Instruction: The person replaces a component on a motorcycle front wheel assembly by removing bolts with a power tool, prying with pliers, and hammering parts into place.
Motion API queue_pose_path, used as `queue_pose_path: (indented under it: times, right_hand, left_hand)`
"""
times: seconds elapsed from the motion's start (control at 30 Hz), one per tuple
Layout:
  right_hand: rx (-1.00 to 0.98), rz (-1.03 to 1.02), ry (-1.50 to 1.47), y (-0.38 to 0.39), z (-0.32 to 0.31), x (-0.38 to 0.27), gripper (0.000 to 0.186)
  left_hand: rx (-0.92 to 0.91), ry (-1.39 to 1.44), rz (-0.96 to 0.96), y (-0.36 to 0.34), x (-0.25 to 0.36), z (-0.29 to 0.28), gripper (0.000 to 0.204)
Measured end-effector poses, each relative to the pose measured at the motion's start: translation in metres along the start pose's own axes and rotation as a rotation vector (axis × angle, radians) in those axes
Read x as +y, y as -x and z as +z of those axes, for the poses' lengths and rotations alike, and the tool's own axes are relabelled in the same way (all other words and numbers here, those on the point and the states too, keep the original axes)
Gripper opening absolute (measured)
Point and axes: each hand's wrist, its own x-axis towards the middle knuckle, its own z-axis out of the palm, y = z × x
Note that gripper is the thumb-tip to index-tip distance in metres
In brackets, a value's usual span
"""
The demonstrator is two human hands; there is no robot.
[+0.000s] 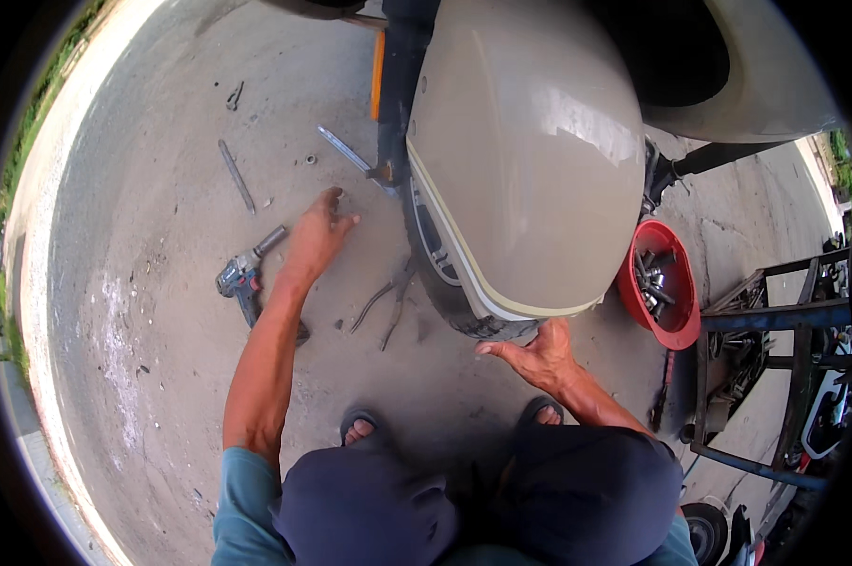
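A beige mudguard [530, 179] with a pale trim strip covers a black tyre [445, 292] in front of me. My right hand [539, 358] is at the near end of the tyre, below the mudguard's lower edge. Its thumb stretches out to the left, while the other fingers curl up against the tyre, partly hidden. Over the ground left of the wheel, my left hand [322, 231] is open with its fingers apart and nothing in it. Beside that forearm lies a cordless impact wrench [242, 278] with a long socket. Dark-handled pliers [385, 302] rest between the left arm and the tyre.
A red hard hat [681, 330] holding several sockets sits right of the wheel. A metal rack [785, 316] with tools stands farther right. On the ground at left lie a metal rod [236, 176], a nut [311, 159] and a small dark part [234, 95]. A shiny bar [344, 148] is by the fork.
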Motion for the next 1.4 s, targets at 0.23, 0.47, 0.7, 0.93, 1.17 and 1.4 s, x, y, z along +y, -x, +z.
queue_pose_path:
  times: [0.23, 0.47, 0.7, 0.93, 1.17, 1.4]
  right_hand:
    - [-0.029, -0.352, -0.156, -0.017, 0.013, -0.029, 0.082]
    - [-0.137, -0.239, -0.207, -0.013, 0.02, -0.023, 0.065]
    - [-0.138, -0.088, -0.203, 0.009, 0.013, -0.001, 0.054]
    - [-0.096, -0.005, -0.209, 0.023, 0.009, 0.021, 0.055]
    - [-0.1, 0.044, -0.234, 0.02, 0.015, 0.023, 0.056]
    - [-0.107, 0.032, -0.281, 0.017, -0.002, 0.001, 0.067]
  left_hand:
    - [0.108, 0.498, 0.218, 0.123, 0.06, -0.003, 0.09]
    - [0.322, 0.557, 0.354, 0.141, 0.095, -0.019, 0.12]
    - [0.448, 0.362, 0.129, 0.142, 0.152, -0.019, 0.113]
    - [0.515, 0.275, 0.19, 0.131, 0.159, -0.024, 0.095]
    - [0.466, 0.238, 0.121, 0.139, 0.171, -0.02, 0.098]
    - [0.214, 0.405, 0.258, 0.15, 0.177, 0.008, 0.099]
